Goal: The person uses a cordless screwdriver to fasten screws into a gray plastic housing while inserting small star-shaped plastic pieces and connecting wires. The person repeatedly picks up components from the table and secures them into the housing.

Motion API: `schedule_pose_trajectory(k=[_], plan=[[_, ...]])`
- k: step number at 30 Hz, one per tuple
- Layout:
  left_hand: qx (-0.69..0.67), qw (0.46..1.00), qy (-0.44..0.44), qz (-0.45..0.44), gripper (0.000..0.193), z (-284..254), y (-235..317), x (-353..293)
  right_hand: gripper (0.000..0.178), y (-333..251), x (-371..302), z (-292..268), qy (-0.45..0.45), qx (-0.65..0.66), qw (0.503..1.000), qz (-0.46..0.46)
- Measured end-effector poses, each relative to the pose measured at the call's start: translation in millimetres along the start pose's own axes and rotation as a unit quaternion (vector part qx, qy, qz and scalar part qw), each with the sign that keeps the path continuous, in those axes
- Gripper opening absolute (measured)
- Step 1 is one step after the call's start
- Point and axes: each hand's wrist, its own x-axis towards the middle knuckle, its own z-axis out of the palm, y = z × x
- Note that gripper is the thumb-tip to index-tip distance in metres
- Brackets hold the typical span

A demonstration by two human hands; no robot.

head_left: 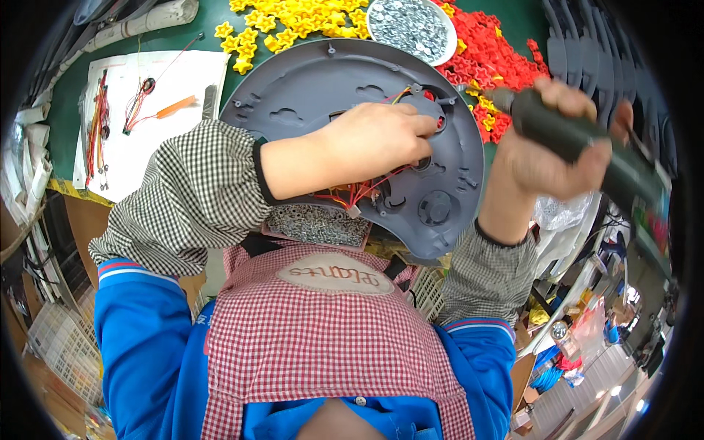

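Note:
A curved grey plastic shell (293,81) lies on the bench with its hollow side up, showing posts and moulded recesses. My left hand (389,136) reaches over it from the left. Its fingers are curled down beside a round part in the shell, and what they pinch is hidden under them. Red and yellow wires (356,192) and a small white connector (353,212) lie at the shell's near edge. My right hand (561,147), blurred by motion, is wrapped round a dark power screwdriver (557,125) held right of the shell, its tip pointing left toward it.
Yellow star-shaped pieces (301,26), a white bowl (371,33) of small metal parts and red plastic pieces (491,55) cover the far side. Wired components (149,86) rest on white paper (198,67) at left. A tray of screws (319,224) sits nearest me. Grey parts (579,55) are stacked far right.

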Motion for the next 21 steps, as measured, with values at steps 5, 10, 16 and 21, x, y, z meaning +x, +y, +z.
schedule_pose_trajectory(k=[5,10,16,21], plan=[[-0.04,0.999,-0.004,-0.025,0.015,10.4,4.8,-0.9,0.072,-41.8,-43.4,-22.1,-0.041,-0.029,0.999,-0.001],[-0.036,0.999,0.035,-0.017,0.017,14.5,6.0,0.4,0.075,-54.4,-64.7,-24.0,-0.024,-0.04,0.998,0.029],[-0.043,0.998,0.018,-0.039,0.02,14.4,4.9,3.8,0.078,-59.0,-69.6,-27.6,-0.031,-0.025,0.998,0.053],[-0.066,0.996,0.04,-0.041,0.022,1.2,6.7,23.4,0.078,-61.4,-72.6,-25.6,-0.041,0.003,0.998,0.05]])
